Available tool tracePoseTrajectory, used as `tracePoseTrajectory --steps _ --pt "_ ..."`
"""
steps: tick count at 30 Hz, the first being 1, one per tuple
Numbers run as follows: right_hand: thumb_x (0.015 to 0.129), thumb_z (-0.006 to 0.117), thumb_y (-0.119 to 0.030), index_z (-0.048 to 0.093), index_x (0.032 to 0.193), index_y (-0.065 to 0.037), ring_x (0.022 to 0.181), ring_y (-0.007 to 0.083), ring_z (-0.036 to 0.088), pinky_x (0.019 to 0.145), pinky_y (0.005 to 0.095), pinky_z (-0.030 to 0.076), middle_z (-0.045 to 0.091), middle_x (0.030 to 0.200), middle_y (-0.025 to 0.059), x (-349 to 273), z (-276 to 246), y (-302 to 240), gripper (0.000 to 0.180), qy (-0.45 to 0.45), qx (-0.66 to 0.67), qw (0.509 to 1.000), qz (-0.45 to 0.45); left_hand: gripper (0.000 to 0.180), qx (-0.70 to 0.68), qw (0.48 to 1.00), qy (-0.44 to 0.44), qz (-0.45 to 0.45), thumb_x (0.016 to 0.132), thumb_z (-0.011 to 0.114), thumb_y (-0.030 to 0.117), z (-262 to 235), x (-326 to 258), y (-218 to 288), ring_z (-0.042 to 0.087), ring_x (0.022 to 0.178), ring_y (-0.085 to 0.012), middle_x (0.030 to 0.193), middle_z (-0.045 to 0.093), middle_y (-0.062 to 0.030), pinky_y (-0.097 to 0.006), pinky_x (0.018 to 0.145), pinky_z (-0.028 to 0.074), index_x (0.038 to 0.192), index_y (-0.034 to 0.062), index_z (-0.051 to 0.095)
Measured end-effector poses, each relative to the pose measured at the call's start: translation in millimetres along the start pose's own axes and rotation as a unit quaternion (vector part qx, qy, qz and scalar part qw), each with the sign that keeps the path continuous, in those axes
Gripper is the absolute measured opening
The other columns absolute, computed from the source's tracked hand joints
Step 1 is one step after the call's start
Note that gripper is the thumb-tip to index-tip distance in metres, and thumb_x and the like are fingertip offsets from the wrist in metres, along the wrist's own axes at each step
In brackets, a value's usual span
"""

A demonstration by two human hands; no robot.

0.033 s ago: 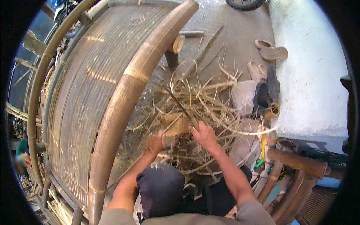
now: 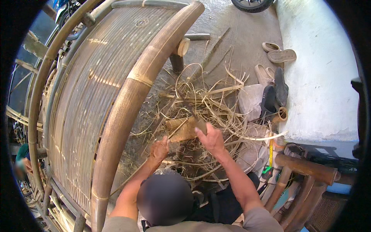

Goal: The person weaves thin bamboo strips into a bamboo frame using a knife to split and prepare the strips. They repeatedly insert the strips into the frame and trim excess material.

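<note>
My left hand (image 2: pixel 159 150) is closed around a thin bamboo strip (image 2: pixel 177 128). Its tip lies over a tan wooden block (image 2: pixel 184 133), while the other end runs back beneath my left forearm. In my right hand (image 2: pixel 211 140) is a large knife (image 2: pixel 200 124), gripped by its handle with the thumb along it. The dark blade points up and left, past the strip's tip, and looks smeared by motion. Around and beyond the block spreads a tangled heap of bamboo shavings (image 2: pixel 220 102).
A bamboo bench (image 2: pixel 116 50) with a thick rail (image 2: pixel 127 92) fills the left. Shoes (image 2: pixel 282 56) stand along the white wall (image 2: pixel 320 69) at right. Near my right arm are a yellow tape measure (image 2: pixel 271 152) and a bamboo frame (image 2: pixel 305 169). A wheel (image 2: pixel 252 4) shows at the top.
The knife has shifted slightly and its blade is now blurred over the shavings. My right hand has turned a little; my left hand keeps its hold on the strip.
</note>
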State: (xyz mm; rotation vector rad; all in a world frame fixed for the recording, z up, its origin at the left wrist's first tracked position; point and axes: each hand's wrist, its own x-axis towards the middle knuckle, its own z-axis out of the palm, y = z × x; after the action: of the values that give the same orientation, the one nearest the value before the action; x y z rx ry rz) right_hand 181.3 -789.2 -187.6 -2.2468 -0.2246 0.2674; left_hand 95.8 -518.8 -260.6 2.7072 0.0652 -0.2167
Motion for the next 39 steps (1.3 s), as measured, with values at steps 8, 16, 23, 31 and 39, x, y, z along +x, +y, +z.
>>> tracePoseTrajectory --steps 8,16,23,31,39 --pt "0.097 0.062 -0.046 0.060 0.113 0.004 0.091 0.0487 0.069 0.079 0.0549 0.055 0.071 0.098 0.0288 -7.8 20.2 8.3 0.053 -0.150 -0.206 0.958 0.129 0.023 0.011 1.000 -0.003 -0.003 0.100 0.060 0.027 -9.1 14.2 3.5 0.068 0.074 -0.0454 0.078 0.068 -0.0253 -0.055 0.064 0.054 0.100 0.0046 0.058" --pt "0.098 0.060 -0.046 0.058 0.111 0.003 0.089 0.0503 0.069 0.079 0.0585 0.054 0.071 0.093 0.0305 -13.1 29.4 43.6 0.050 -0.149 -0.142 0.970 0.131 0.021 0.001 0.997 0.055 0.055 0.094 0.070 0.017 -3.0 -0.1 -1.3 0.067 0.071 -0.0413 0.083 0.068 -0.0193 -0.049 0.057 0.053 0.105 0.0044 0.057" --pt "0.096 0.064 -0.045 0.060 0.105 0.001 0.074 0.0464 0.069 0.068 0.0546 0.053 0.070 0.084 0.0254 -4.8 2.9 -2.7 0.047 -0.087 -0.081 0.990 0.079 0.022 0.022 0.999 -0.037 0.015 0.101 0.058 0.030 5.2 11.4 -9.6 0.067 0.072 -0.0423 0.076 0.066 -0.0223 -0.054 0.060 0.054 0.102 0.0081 0.061" --pt "0.096 0.063 -0.041 0.058 0.113 0.001 0.075 0.0445 0.069 0.070 0.0516 0.054 0.072 0.085 0.0225 -4.0 6.4 -10.1 0.045 -0.074 -0.107 0.990 0.063 0.032 -0.073 0.995 -0.064 0.010 0.104 0.050 0.036 11.2 24.2 -28.3 0.067 0.083 -0.0490 0.088 0.069 -0.0270 -0.058 0.071 0.055 0.107 0.0076 0.064" --pt "0.096 0.061 -0.042 0.063 0.103 0.000 0.074 0.0448 0.069 0.068 0.0547 0.052 0.069 0.077 0.0258 0.9 -8.3 -12.9 0.042 0.023 0.059 0.997 0.052 0.034 -0.080 0.995 -0.050 -0.003 0.104 0.052 0.034 -1.0 18.2 -10.3 0.068 0.086 -0.0492 0.091 0.068 -0.0297 -0.058 0.074 0.054 0.100 0.0027 0.065"
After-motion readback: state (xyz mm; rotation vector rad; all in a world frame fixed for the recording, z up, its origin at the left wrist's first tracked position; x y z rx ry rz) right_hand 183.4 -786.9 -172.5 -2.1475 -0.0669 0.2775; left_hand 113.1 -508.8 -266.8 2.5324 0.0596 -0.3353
